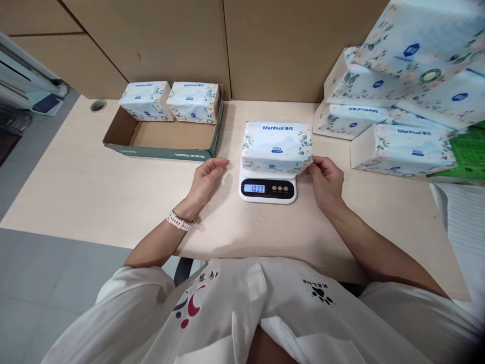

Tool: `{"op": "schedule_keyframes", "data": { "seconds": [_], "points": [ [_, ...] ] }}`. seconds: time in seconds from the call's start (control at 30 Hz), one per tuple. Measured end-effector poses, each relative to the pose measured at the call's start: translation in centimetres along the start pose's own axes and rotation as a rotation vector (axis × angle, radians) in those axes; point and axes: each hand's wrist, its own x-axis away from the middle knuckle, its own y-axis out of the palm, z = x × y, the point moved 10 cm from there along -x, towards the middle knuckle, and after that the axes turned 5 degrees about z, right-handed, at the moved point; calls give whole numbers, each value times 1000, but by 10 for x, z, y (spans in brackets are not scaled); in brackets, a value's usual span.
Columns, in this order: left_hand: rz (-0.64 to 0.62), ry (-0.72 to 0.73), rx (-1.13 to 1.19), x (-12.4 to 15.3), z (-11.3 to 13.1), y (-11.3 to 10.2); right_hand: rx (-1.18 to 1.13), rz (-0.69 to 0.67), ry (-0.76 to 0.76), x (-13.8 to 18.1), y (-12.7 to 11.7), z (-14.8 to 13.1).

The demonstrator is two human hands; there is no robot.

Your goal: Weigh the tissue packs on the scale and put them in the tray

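Observation:
A tissue pack (276, 146) with a floral wrapper lies on a small white kitchen scale (268, 189), whose lit display reads 1033. My right hand (326, 179) touches the pack's right end with its fingertips, fingers curled against the wrapper. My left hand (206, 177) hovers a little left of the pack, fingers loosely curled and apart, holding nothing; a pale watch sits on that wrist.
A shallow cardboard box (162, 136) at the back left holds two tissue packs (170, 101) along its far wall. Several more packs (397, 101) are piled at the right. A green crate (470, 156) stands at the right edge. A wooden panel rises behind the table.

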Motion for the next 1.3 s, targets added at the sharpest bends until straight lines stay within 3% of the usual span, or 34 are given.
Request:
{"op": "schedule_keyframes", "data": {
  "seconds": [1.3],
  "points": [
    [3, 1, 1, 1, -1, 1, 10, 7, -20, -1, -1, -1]
  ]
}}
